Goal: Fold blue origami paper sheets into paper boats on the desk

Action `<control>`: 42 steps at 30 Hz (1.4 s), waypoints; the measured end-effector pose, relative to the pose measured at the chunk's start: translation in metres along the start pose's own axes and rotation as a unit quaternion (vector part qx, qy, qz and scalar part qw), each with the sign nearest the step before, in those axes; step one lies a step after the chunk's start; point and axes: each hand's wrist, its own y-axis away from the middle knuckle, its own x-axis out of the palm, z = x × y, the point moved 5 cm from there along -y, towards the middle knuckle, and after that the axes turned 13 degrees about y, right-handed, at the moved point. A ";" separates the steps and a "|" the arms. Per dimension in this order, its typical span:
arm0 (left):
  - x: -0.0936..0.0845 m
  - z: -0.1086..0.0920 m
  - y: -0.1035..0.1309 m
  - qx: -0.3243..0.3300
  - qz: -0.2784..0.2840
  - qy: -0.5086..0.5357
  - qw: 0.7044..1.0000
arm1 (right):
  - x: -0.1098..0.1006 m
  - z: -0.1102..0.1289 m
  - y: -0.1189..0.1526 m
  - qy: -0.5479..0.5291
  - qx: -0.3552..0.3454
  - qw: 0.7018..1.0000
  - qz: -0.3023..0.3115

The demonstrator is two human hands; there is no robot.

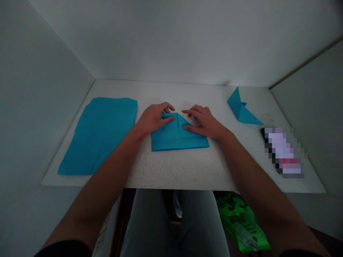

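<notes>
A folded blue sheet of paper point(177, 142) lies on the table between my hands. It has a peaked top, a centre crease and a straight band along the near edge. My left hand point(155, 117) holds its upper left part, thumb on top and the other fingers curled at the far edge. Against the right slope rests my right hand point(205, 120), its thumb flat on the paper and its index finger stretched out beside the peak. The right fingers are apart, and parts of both sloping sides are hidden under the hands.
Blue paper point(104, 132) lies flat on the left of the white table point(177, 175). A folded blue paper shape point(238, 109) sits at the back right, with a blurred-out phone point(282, 151) nearer. Walls enclose the table. Below are my legs and a green plastic bag point(243, 223).
</notes>
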 end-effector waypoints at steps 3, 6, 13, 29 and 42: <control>-0.003 -0.006 0.000 0.021 -0.051 0.055 0.997 | 0.001 -0.003 -0.003 -0.018 0.020 1.000 -0.015; -0.008 -0.010 0.000 0.029 -0.124 0.103 0.986 | 0.002 -0.009 -0.005 -0.099 0.056 0.994 -0.009; -0.021 0.011 -0.004 -0.033 -0.229 0.254 0.939 | 0.003 -0.018 -0.004 -0.248 0.150 0.956 -0.043; 0.011 0.025 -0.009 -0.112 -0.008 0.333 0.936 | 0.002 -0.025 0.000 -0.303 0.214 0.924 -0.092; 0.007 0.012 -0.003 -0.080 -0.082 0.274 0.955 | 0.007 -0.021 -0.002 -0.317 0.185 0.926 -0.083</control>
